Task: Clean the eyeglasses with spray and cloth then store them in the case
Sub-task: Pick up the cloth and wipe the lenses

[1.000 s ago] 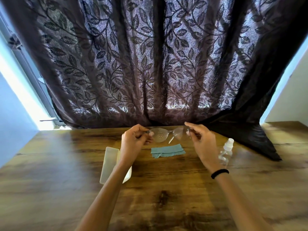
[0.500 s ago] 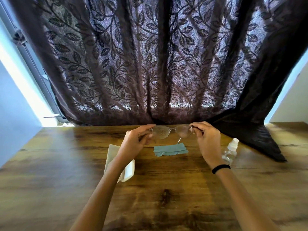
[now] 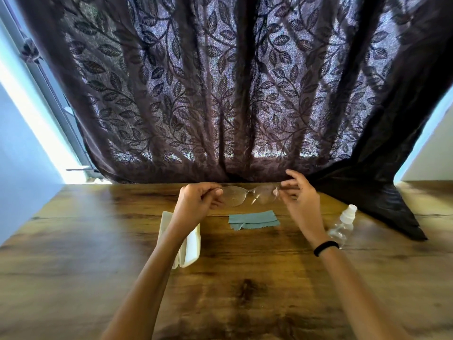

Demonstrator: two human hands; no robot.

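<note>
The thin-rimmed eyeglasses (image 3: 248, 196) are held up above the wooden table (image 3: 73, 241), lenses facing me. My left hand (image 3: 196, 201) pinches the left end of the frame and my right hand (image 3: 297, 195) pinches the right end. Below the glasses a folded teal cloth (image 3: 253, 220) lies flat on the table. A cream case (image 3: 187, 244) lies open under my left forearm, partly hidden by it. A small clear spray bottle (image 3: 342, 224) with a white cap stands to the right of my right wrist.
A dark leaf-patterned curtain (image 3: 232, 94) hangs behind the table's far edge, and its tail (image 3: 382, 202) drapes onto the table at the back right, close to the spray bottle. A bright window strip shows at the left.
Both hands have lifted the eyeglasses a little and levelled them. The right hand's fingers have shifted to the outer end of the frame. Cloth, case and bottle have stayed put.
</note>
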